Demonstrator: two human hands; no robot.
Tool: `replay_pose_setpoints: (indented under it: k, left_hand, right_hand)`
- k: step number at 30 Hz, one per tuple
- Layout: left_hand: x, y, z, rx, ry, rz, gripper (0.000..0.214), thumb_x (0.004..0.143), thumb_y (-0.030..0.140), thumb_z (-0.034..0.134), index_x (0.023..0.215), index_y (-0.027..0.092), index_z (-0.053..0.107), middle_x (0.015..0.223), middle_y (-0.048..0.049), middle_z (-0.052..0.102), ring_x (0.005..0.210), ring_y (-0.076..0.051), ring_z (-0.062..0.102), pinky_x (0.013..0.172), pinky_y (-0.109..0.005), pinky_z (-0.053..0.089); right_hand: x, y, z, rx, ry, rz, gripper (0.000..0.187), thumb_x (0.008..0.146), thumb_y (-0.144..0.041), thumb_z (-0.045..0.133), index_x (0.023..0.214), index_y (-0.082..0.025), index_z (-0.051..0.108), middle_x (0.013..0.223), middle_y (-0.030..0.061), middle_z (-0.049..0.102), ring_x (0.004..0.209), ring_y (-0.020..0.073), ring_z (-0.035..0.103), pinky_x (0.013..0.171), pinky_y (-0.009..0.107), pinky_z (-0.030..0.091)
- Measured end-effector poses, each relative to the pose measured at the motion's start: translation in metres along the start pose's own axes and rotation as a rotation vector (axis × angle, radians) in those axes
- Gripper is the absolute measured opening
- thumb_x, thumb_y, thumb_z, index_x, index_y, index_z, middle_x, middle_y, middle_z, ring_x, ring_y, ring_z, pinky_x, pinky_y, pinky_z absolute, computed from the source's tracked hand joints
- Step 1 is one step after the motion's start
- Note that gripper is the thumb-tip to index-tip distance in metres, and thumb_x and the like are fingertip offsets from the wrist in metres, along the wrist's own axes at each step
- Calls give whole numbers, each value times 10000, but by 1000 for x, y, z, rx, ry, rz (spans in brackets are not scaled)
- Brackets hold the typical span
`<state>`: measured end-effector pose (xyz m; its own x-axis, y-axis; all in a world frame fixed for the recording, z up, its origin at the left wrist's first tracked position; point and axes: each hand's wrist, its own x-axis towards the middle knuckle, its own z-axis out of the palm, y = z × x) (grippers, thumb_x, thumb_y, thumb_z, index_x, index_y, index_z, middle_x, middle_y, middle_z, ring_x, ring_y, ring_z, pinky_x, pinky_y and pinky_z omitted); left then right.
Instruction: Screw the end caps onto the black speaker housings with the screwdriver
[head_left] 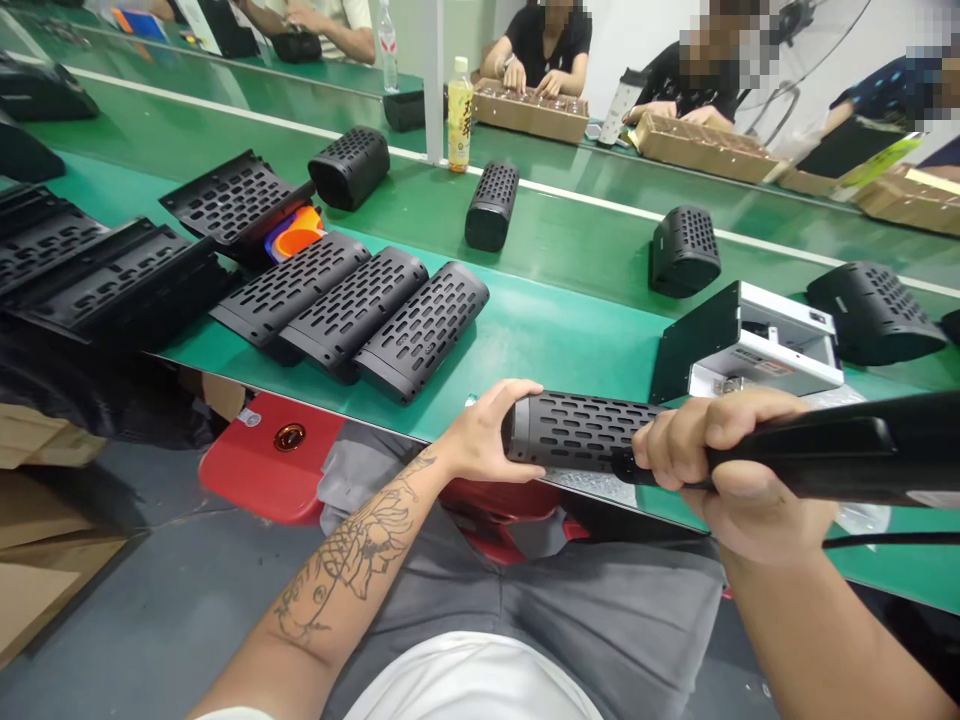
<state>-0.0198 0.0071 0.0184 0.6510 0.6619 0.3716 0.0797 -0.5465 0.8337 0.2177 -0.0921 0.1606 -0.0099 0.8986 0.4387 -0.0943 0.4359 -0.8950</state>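
My left hand [491,432] cups the left end of a black perforated tube-shaped shell [581,430] held level over my lap at the table's near edge. My right hand [731,465] is wrapped round the handle of a long black tool [832,455], whose tip meets the shell's right end. A black cable [892,541] trails from the tool to the right. Three more perforated shells [360,305] lie side by side on the green table [555,330] ahead of me.
Flat perforated black panels [97,265] are stacked at the left, beside an orange and blue object [296,232]. Single shells [491,205] lie on the conveyor belt. A white and black box [757,345] stands right of centre. A bottle [460,113] stands further back. Other people work at cardboard trays [529,112] across the line.
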Motion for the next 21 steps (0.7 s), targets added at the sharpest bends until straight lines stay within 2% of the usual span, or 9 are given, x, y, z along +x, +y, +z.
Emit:
replay_pose_setpoints:
  k: [5, 8, 11, 12, 13, 15, 17, 19, 21]
  left_hand:
    - [-1, 1, -1, 24, 17, 9, 1047, 700, 414, 1014, 1595, 261, 492, 1568, -160, 612, 1446, -387, 661, 1265, -566, 561]
    - [-3, 0, 1, 65, 34, 35, 1051, 713, 403, 990, 1612, 258, 466, 1555, -167, 604, 1446, -391, 658, 1250, -576, 573]
    - [-5, -1, 7, 115, 45, 74, 1073, 728, 415, 978, 1633, 266, 422, 1562, -178, 582, 1465, -401, 642, 1232, -584, 589]
    - [-6, -1, 9, 128, 50, 82, 1085, 727, 421, 979, 1637, 269, 409, 1563, -181, 575, 1459, -403, 645, 1219, -586, 599]
    - [-6, -1, 11, 138, 57, 86, 1095, 725, 427, 981, 1639, 272, 398, 1560, -183, 572, 1446, -402, 653, 1204, -587, 611]
    - [-7, 1, 15, 155, 70, 80, 1099, 732, 437, 980, 1641, 274, 385, 1555, -185, 569, 1415, -399, 673, 1174, -588, 629]
    - [-7, 2, 19, 165, 79, 67, 1087, 742, 443, 975, 1639, 272, 384, 1555, -187, 570, 1404, -401, 682, 1158, -591, 638]
    - [-7, 4, 21, 170, 84, 53, 1083, 744, 448, 974, 1636, 268, 387, 1560, -189, 572, 1413, -406, 680, 1157, -593, 640]
    - [-7, 4, 21, 169, 87, 39, 1089, 740, 453, 978, 1637, 266, 389, 1570, -189, 574, 1437, -411, 669, 1169, -596, 634]
  right_hand:
    - [-6, -3, 8, -20, 8, 23, 278, 901, -449, 964, 953, -279, 750, 655, -39, 660, 522, 153, 622, 599, 363, 604]
    - [0, -14, -3, -45, 134, 0, 349, 872, -558, 966, 935, -277, 768, 628, -36, 630, 498, 166, 586, 561, 396, 591]
    - [18, -20, -49, -248, 470, -209, 301, 928, -525, 900, 871, -266, 756, 601, -42, 559, 475, 168, 528, 480, 385, 530]
    - [26, -17, -70, -386, 611, -325, 223, 962, -407, 859, 842, -267, 733, 608, -43, 558, 492, 172, 545, 488, 375, 528]
    - [33, -13, -92, -437, 705, -427, 225, 936, -314, 871, 793, -275, 702, 588, -64, 535, 486, 151, 541, 483, 334, 503]
    - [43, 0, -131, -519, 749, -442, 250, 902, -239, 883, 746, -267, 690, 610, -57, 600, 503, 165, 592, 491, 334, 500]
    - [44, 12, -154, -539, 729, -404, 267, 916, -239, 862, 721, -267, 682, 598, -52, 621, 490, 187, 594, 498, 359, 509]
    - [37, 19, -162, -531, 694, -374, 266, 941, -251, 834, 721, -261, 684, 594, -52, 620, 489, 189, 582, 506, 375, 524]
    - [25, 17, -158, -509, 660, -362, 247, 945, -233, 830, 737, -236, 697, 628, -39, 633, 527, 173, 599, 525, 372, 546]
